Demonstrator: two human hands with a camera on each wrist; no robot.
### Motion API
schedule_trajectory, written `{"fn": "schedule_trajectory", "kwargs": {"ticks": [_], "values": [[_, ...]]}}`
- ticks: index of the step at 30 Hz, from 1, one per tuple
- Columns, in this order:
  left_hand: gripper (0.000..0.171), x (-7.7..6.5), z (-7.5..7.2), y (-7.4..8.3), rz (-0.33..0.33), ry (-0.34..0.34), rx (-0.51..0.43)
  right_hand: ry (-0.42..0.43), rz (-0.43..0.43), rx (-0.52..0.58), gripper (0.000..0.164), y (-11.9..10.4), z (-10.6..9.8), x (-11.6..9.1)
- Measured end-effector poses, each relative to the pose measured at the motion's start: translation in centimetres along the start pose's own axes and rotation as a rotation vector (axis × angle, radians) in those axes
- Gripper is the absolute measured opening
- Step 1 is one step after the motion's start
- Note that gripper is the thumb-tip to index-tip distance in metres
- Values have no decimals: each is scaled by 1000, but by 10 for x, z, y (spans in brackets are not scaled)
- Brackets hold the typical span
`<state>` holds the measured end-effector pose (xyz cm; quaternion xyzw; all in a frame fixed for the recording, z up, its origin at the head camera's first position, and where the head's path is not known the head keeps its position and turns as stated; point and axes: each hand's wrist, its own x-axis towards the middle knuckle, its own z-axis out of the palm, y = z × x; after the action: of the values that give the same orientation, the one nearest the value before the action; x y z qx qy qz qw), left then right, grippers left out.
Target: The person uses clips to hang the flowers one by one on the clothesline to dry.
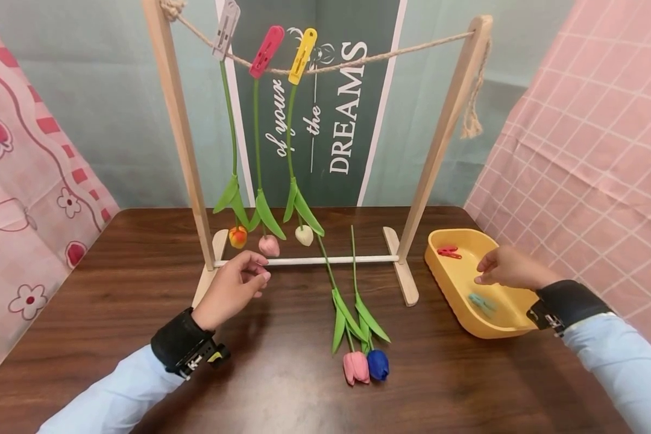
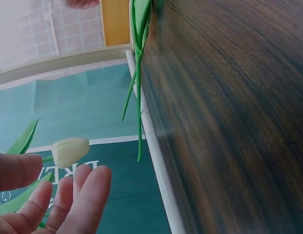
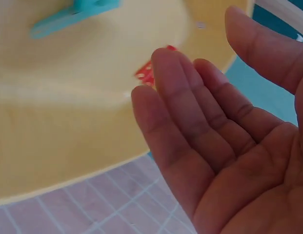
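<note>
My left hand (image 1: 235,286), fingers loosely bent and holding nothing, is just below the hanging pale pink tulip (image 1: 269,245). Beside that bloom hang an orange tulip (image 1: 237,237) and a white tulip (image 1: 304,235), stems up. A clear clothespin (image 1: 226,30), a pink clothespin (image 1: 267,52) and a yellow clothespin (image 1: 302,56) fasten the three to a rope (image 1: 390,55). Over a yellow bin (image 1: 447,301) hovers my right hand (image 1: 512,268), its fingers extended and apart in the right wrist view. Inside lie a red clothespin (image 1: 449,252) and a teal clothespin (image 1: 481,302).
A pink tulip (image 1: 356,367) and a blue tulip (image 1: 378,364) lie on the brown table (image 1: 282,386), stems pointing back across the stand's white bar (image 1: 304,261). Wooden posts (image 1: 445,138) hold the rope at both ends. Patterned cloths (image 1: 586,132) flank the table.
</note>
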<state>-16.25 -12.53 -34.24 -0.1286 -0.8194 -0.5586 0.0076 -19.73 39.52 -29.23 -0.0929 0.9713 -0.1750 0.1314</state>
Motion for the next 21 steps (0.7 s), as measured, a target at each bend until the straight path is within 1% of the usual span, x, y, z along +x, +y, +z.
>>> {"fn": "schedule_trajectory", "kwargs": {"ticks": [3,6,12,15,17,21], "values": [[18,0,-1,0,-2,-3,3,-8,-1,-77,35,4,3,-1],[19,-1,-2,1,-2,-4,7,-33,16,-130,35,7,6,-2],[18,-1,-2,0,-9,-2,17,-87,55,-179,34,13,15,-2],[18,-1,-2,0,-14,-2,24,-84,39,-205,33,13,18,-3],[18,-2,-2,0,-13,-1,27,-76,10,-227,30,12,21,-3],[18,-3,-2,-1,-2,0,16,-81,-21,-294,32,9,27,-1]]}}
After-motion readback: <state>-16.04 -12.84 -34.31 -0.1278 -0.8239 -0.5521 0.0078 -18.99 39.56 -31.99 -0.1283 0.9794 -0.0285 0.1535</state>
